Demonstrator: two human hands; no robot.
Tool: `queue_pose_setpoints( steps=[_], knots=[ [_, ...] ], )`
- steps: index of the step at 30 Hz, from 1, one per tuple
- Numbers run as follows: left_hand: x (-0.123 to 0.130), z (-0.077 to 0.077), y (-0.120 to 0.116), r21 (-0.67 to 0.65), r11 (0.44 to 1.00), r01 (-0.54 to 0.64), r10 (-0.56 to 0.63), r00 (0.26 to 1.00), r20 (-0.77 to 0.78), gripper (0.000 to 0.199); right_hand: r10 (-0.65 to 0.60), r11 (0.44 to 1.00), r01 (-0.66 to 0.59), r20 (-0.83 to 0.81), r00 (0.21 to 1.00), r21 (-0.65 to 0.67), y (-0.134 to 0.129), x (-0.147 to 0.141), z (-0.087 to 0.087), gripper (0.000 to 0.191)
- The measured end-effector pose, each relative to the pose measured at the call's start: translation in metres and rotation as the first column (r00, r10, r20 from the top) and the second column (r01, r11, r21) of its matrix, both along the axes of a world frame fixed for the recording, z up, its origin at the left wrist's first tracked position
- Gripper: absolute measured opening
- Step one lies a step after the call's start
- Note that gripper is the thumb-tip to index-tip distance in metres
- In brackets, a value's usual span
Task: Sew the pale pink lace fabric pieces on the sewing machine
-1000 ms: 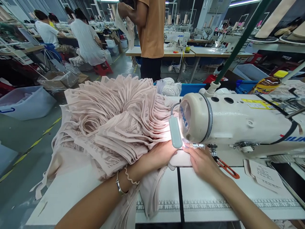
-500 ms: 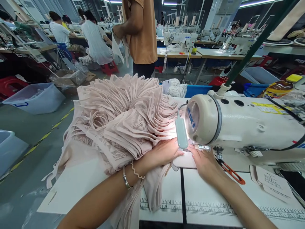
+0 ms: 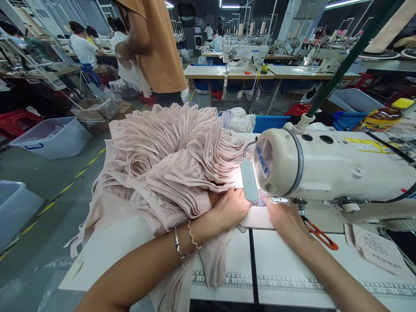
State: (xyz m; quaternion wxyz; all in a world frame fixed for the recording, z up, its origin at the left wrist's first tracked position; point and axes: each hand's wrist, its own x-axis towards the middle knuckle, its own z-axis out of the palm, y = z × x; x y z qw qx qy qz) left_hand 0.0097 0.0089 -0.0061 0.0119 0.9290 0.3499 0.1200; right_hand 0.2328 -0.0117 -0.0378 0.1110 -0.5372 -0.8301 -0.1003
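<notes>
A large heap of pale pink lace-trimmed fabric pieces point(image 3: 175, 160) lies on the white sewing table point(image 3: 221, 292), left of the white sewing machine point(image 3: 328, 162). My left hand point(image 3: 233, 207) is closed beside the needle area, with its fingers curled at the fabric's edge; what they pinch is hidden. My right hand point(image 3: 282, 213) reaches under the machine head, its fingertips out of sight behind the lamp and presser parts. Between the hands, a flat pale pink piece point(image 3: 258, 218) lies under the light of the small grey-green lamp point(image 3: 249, 181).
Orange-handled snips point(image 3: 321, 234) and pale written tags point(image 3: 375, 249) lie right of my right hand. A green pole point(image 3: 354, 56) rises behind the machine. A person in a brown shirt point(image 3: 160, 47) stands beyond the heap. Plastic bins point(image 3: 52, 138) are on the floor at left.
My left hand has curled its fingers, which were stretched flat on the fabric before. My right hand's fingers have slipped further from sight. The standing person has moved left.
</notes>
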Motion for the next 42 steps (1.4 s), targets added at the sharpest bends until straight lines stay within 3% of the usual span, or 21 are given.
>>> queue_pose_setpoints(
  steps=[3,8,14,23,31,42],
  knots=[
    [0.000,0.011,0.004,-0.052,0.998,-0.024,0.029,0.994,0.109,0.012,-0.010,0.999,0.014,0.084,0.996,-0.041,-0.007,-0.003,0.005,0.044],
    [-0.002,0.024,0.005,-0.187,0.981,-0.041,0.078,0.978,0.196,0.012,0.051,0.999,-0.050,0.070,0.996,-0.021,-0.013,-0.003,0.008,0.046],
    [-0.002,0.021,0.005,-0.159,0.987,-0.026,0.059,0.977,0.203,0.009,0.000,0.995,-0.012,0.120,0.993,0.103,-0.016,-0.005,0.006,0.049],
    [-0.001,0.017,0.005,-0.162,0.986,-0.037,0.069,0.978,0.196,0.006,-0.021,0.999,0.024,0.108,0.994,-0.024,-0.017,-0.009,0.012,0.060],
    [0.000,0.019,0.003,-0.186,0.981,-0.048,0.080,0.983,0.168,0.006,-0.022,0.999,0.017,0.210,0.977,0.027,-0.020,-0.015,0.007,0.063],
    [0.000,0.021,0.001,-0.171,0.982,-0.076,0.099,0.987,0.127,0.009,-0.100,0.948,0.181,0.295,0.950,-0.263,-0.018,-0.022,0.021,0.072]
  ],
)
